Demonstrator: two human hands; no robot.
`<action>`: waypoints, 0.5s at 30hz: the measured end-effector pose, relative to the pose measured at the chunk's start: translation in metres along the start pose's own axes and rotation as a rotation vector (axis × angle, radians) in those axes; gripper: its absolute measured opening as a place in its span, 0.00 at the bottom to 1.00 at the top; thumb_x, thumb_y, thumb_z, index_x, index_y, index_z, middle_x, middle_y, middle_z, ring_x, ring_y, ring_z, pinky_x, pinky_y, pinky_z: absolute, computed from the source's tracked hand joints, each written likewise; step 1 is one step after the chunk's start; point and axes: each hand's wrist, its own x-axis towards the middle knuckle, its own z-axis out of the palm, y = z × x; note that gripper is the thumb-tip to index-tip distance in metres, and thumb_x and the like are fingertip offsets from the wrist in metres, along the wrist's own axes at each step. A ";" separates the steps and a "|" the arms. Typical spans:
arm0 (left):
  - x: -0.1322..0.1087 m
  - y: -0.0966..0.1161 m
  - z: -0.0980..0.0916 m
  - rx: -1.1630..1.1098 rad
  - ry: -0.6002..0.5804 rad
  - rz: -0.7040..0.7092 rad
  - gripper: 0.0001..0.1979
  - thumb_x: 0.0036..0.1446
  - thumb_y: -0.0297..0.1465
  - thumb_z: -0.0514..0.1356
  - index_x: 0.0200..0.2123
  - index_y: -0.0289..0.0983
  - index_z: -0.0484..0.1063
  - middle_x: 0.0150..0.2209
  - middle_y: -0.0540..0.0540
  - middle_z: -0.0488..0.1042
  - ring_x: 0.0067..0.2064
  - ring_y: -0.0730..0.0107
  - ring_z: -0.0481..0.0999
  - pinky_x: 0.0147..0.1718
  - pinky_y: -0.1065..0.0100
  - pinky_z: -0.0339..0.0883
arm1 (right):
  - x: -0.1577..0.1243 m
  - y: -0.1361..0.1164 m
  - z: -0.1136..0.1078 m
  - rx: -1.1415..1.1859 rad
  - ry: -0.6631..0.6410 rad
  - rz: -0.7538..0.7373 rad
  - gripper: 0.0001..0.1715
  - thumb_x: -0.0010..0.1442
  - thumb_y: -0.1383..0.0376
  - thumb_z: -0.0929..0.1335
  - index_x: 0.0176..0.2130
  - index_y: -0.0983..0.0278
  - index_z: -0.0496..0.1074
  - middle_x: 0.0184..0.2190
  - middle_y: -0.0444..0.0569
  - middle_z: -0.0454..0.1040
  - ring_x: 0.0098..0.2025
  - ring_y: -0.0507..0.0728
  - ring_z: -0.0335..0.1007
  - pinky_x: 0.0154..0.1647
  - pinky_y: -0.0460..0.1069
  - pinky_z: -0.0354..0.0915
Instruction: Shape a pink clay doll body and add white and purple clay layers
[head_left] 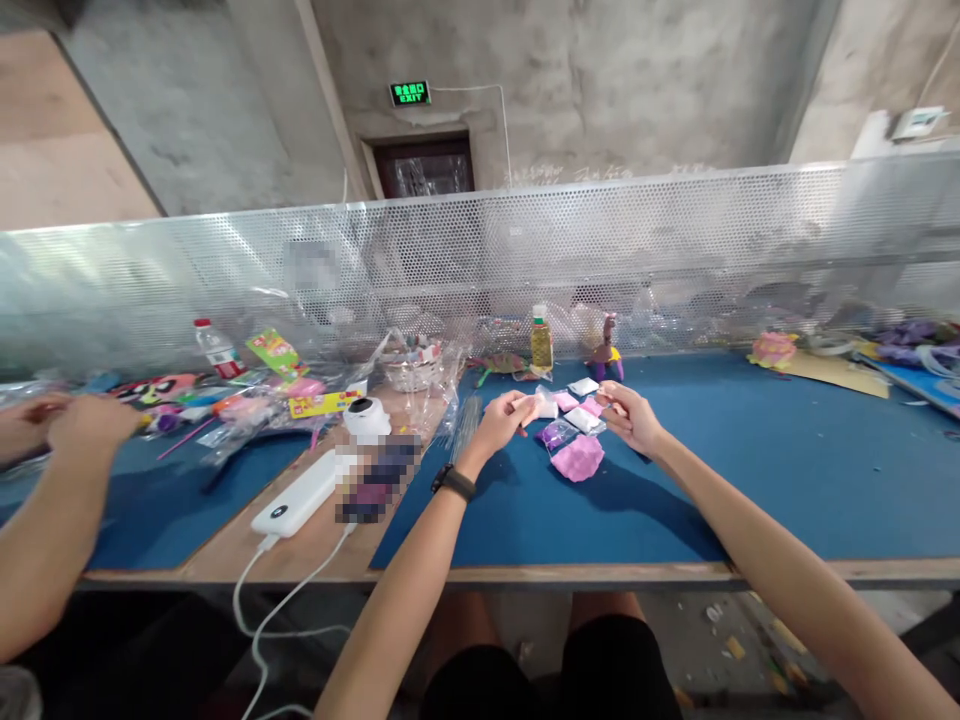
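My left hand [510, 420], with a dark band on its wrist, is closed, its thumb and fingers pinching the edge of a small white packet [547, 404]. Across from it, my right hand [631, 418] has its fingertips pressed together beside the pile; whatever they hold is too small to make out. Between both hands lie several small white and pink packets, among them a clear-wrapped white packet [585, 419]. A purple packet [556, 433] rests nearer to me, touching a crinkled flat pink piece [577, 458] on the blue mat [510, 525].
Behind the packets stand a bottle of yellow liquid [541, 342] and a purple-and-yellow figure [606, 350]. Leftward are thin wires [468, 425], a white power bank [304, 495] with cables, and a white camera [367, 420]. Another person's hands [94, 425] work at far left.
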 end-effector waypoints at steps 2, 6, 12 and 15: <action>-0.001 -0.001 0.003 -0.067 -0.037 0.002 0.22 0.56 0.51 0.62 0.34 0.36 0.68 0.25 0.53 0.68 0.25 0.75 0.67 0.27 0.72 0.68 | 0.000 0.001 0.001 0.022 -0.033 0.065 0.22 0.58 0.47 0.68 0.31 0.61 0.60 0.21 0.38 0.63 0.15 0.44 0.34 0.13 0.44 0.34; -0.004 -0.003 0.013 -0.159 -0.058 0.029 0.21 0.55 0.47 0.64 0.37 0.37 0.64 0.27 0.53 0.70 0.26 0.74 0.69 0.29 0.71 0.68 | -0.002 0.009 0.009 -0.091 -0.016 0.098 0.22 0.58 0.46 0.69 0.35 0.61 0.64 0.21 0.39 0.68 0.14 0.45 0.39 0.14 0.43 0.39; -0.004 -0.007 0.023 -0.182 -0.075 0.091 0.19 0.58 0.46 0.63 0.36 0.39 0.59 0.28 0.53 0.69 0.27 0.74 0.70 0.28 0.72 0.64 | -0.004 0.013 0.014 -0.167 -0.074 0.088 0.31 0.55 0.50 0.73 0.55 0.59 0.69 0.26 0.38 0.68 0.17 0.45 0.40 0.14 0.43 0.42; -0.005 -0.005 0.025 -0.166 -0.052 0.110 0.18 0.59 0.45 0.63 0.35 0.39 0.59 0.29 0.53 0.69 0.27 0.74 0.70 0.28 0.72 0.63 | -0.003 0.018 0.013 -0.266 -0.088 0.049 0.30 0.58 0.45 0.70 0.52 0.61 0.72 0.19 0.35 0.54 0.17 0.46 0.40 0.15 0.43 0.40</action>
